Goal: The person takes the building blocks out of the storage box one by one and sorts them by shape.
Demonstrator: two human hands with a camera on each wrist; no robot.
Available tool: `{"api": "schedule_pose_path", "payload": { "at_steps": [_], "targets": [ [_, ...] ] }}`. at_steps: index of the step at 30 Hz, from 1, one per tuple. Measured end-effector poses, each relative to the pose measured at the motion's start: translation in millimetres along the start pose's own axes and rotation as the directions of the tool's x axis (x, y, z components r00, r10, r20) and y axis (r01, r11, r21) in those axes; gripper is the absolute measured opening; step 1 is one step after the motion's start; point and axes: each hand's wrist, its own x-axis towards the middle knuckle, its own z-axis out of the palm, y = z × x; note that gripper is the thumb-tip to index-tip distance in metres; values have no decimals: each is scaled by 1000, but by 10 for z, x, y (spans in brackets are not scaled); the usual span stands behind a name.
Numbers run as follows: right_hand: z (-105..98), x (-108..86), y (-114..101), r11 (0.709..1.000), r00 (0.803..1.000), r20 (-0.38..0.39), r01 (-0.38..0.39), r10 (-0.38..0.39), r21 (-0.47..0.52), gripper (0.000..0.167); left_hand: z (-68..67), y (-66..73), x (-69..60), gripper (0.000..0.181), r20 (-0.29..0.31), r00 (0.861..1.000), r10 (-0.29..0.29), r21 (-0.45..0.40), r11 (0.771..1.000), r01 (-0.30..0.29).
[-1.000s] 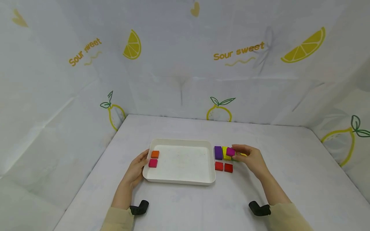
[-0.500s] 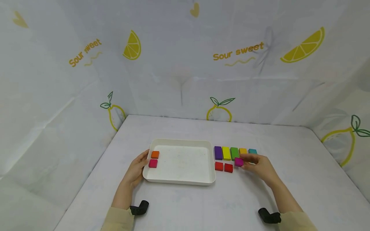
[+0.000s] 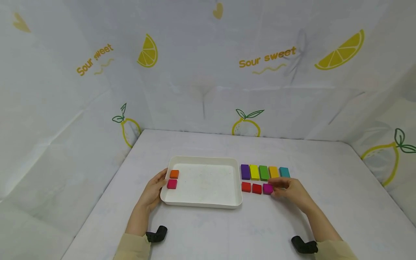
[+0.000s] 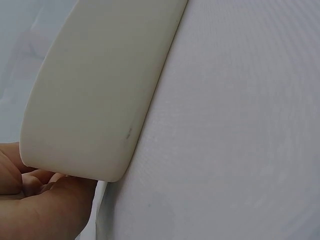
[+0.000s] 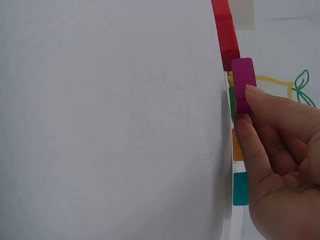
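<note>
At its left edge the white tray (image 3: 208,184) is gripped by my left hand (image 3: 152,193); in the left wrist view the fingers curl at the corner of the tray wall (image 4: 90,95). An orange block (image 3: 174,174) and a pink block (image 3: 172,184) lie inside near that edge. To the right of the tray, my right hand (image 3: 292,193) pinches a magenta block (image 3: 268,189) between thumb and fingers, beside a dark red block (image 3: 256,189) and a red block (image 3: 246,187). The right wrist view shows the thumb on the magenta block (image 5: 243,80).
Behind the short row stands a row of longer blocks: purple (image 3: 245,172), yellow (image 3: 254,172), green (image 3: 264,173), orange-yellow (image 3: 273,172) and teal (image 3: 284,172). A white cloth covers the table (image 3: 208,231). A printed curtain (image 3: 195,72) hangs at the back and sides.
My right hand has brought the magenta block from above the yellow block, right and toward me, to the right end of the red row. The left hand and tray stay put.
</note>
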Motion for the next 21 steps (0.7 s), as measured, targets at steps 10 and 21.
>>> {"api": "schedule_pose_path", "payload": {
  "at_steps": [10,21],
  "targets": [
    [38,7,3,1000,1000,7,1,-1,-4,51,6,-9,9,54,-12,1000,3,2,1000,-3],
    [47,-3,-17,1000,1000,1,10,-10,-20,49,1,-11,9,54,-7,1000,4,21,1000,-4]
  ]
}}
